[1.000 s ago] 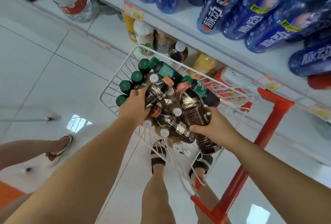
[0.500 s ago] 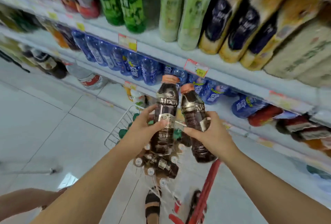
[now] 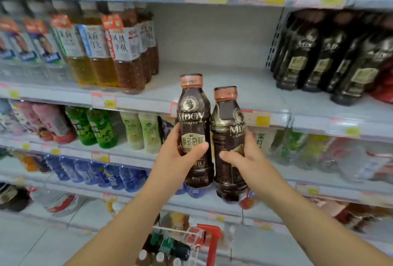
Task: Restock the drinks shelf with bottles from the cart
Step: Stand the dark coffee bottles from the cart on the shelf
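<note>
left hand (image 3: 178, 156) grips left bottle (image 3: 194, 121) | right hand (image 3: 246, 159) grips right bottle (image 3: 228, 138) | raised from cart (image 3: 212, 237) to shelf (image 3: 223, 83) gap; place next

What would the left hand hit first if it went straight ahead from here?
Likely the price-tag rail just behind the coffee bottle that the left hand grips. The bare stretch of shelf above the rail looks free. Depth is hard to judge here.
</note>
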The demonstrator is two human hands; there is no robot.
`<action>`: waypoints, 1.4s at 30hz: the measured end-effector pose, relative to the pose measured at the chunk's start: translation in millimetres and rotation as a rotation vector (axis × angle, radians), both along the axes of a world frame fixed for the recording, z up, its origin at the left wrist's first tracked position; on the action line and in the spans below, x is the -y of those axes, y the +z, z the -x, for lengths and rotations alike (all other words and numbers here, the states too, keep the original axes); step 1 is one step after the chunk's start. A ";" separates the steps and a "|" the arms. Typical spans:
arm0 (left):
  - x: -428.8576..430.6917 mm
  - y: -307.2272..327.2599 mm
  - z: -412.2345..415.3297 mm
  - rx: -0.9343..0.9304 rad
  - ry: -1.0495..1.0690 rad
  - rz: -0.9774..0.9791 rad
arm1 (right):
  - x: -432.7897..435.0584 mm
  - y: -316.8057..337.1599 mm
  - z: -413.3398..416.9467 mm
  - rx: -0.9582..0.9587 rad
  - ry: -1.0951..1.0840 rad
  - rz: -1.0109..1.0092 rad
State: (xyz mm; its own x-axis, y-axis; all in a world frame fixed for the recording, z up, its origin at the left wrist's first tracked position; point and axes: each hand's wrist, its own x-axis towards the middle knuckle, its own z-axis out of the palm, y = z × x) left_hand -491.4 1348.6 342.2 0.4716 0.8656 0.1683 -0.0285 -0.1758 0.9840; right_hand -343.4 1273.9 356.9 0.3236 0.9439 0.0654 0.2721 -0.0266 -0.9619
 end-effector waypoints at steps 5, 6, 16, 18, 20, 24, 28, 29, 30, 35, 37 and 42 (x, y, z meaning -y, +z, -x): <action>2.0 48.3 -62.8 0.078 -0.046 -0.190 | 24.7 44.3 -56.2 0.123 -0.122 -0.218; 3.4 56.3 -77.5 0.093 -0.053 -0.219 | 29.2 51.3 -67.5 0.143 -0.149 -0.263; 15.9 86.4 -202.1 0.124 -0.106 -0.426 | 36.0 82.0 -177.3 0.269 -0.467 -0.500; 13.7 85.5 -218.1 0.130 -0.104 -0.436 | 30.0 81.4 -193.2 0.265 -0.489 -0.497; 10.0 83.8 -232.3 0.140 -0.099 -0.424 | 24.2 77.4 -205.4 0.276 -0.523 -0.482; 0.7 77.6 -250.0 0.127 -0.094 -0.371 | 9.5 70.7 -219.9 0.284 -0.565 -0.480; -5.7 74.7 -259.9 0.104 -0.060 -0.348 | -6.7 67.1 -227.9 0.287 -0.610 -0.476; -6.7 75.0 -262.1 0.100 -0.051 -0.350 | -10.5 66.3 -230.1 0.297 -0.631 -0.463; -7.9 75.8 -264.3 0.097 -0.041 -0.350 | -14.1 66.5 -231.8 0.313 -0.648 -0.452; -18.1 82.8 -279.0 0.061 -0.015 -0.324 | -29.0 67.0 -243.2 0.417 -0.676 -0.350; -24.0 82.4 -285.4 0.039 -0.005 -0.317 | -31.5 62.4 -245.9 0.489 -0.680 -0.293; -34.7 71.6 -294.5 -0.045 0.054 -0.404 | -24.7 48.2 -244.6 0.605 -0.723 -0.245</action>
